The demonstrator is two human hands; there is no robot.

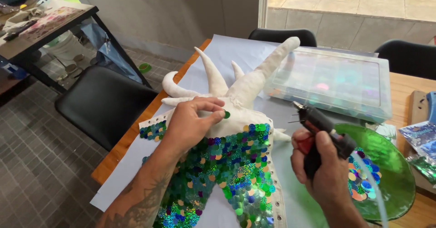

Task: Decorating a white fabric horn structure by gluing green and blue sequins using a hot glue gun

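A white fabric creature shape point(247, 87) with horn-like points lies on pale paper point(227, 51); its lower part is covered in shiny green, blue and gold sequins point(231, 164). My left hand point(193, 123) rests on it, fingertips pressing a small green sequin point(226, 114) onto the bare white cloth. My right hand point(324, 166) grips a black glue gun point(320, 126), its nozzle pointing up-left, apart from the fabric. A clear glue stick trails out of the gun's back.
A green glass plate point(393, 164) with loose sequins sits under my right hand. A clear compartment box point(336, 80) stands behind. Foil packets point(420, 137) lie at the right. Black chairs point(104, 103) surround the wooden table point(116, 157); another cluttered table point(41, 26) is far left.
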